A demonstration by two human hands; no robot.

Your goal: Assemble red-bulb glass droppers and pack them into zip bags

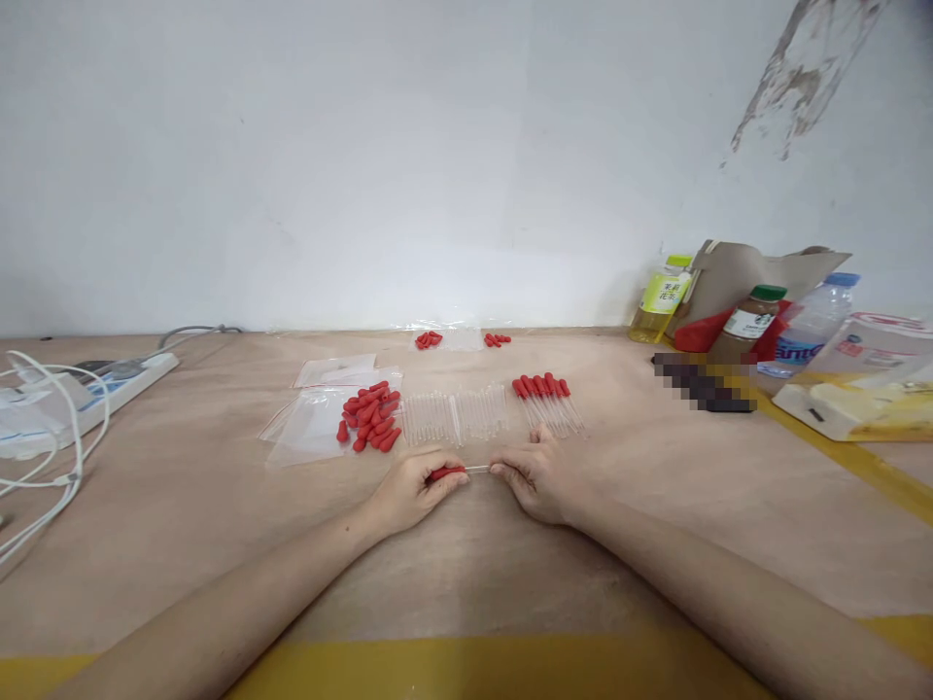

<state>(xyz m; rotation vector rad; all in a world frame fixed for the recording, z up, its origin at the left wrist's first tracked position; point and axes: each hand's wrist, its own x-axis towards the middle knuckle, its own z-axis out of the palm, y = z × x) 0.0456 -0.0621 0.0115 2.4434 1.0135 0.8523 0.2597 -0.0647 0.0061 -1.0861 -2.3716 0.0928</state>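
Note:
My left hand (419, 489) is closed around a red rubber bulb (446, 473), its tip end between thumb and forefinger. From the bulb a thin glass dropper tube (478, 469) runs right into the pinch of my right hand (535, 476). Just beyond my hands lies a row of clear glass tubes (456, 416). Left of that row, loose red bulbs (370, 418) are heaped on clear plastic bags (298, 428). On the right, several droppers with red bulbs (540, 387) lie side by side, tubes toward me.
Two small groups of red bulbs (429, 340) lie on plastic by the wall. At left are a power strip (138, 384) and white cables (77, 437). Drink bottles (660, 301), a grey bag (758, 267) and a yellow-white package (867, 403) stand at right.

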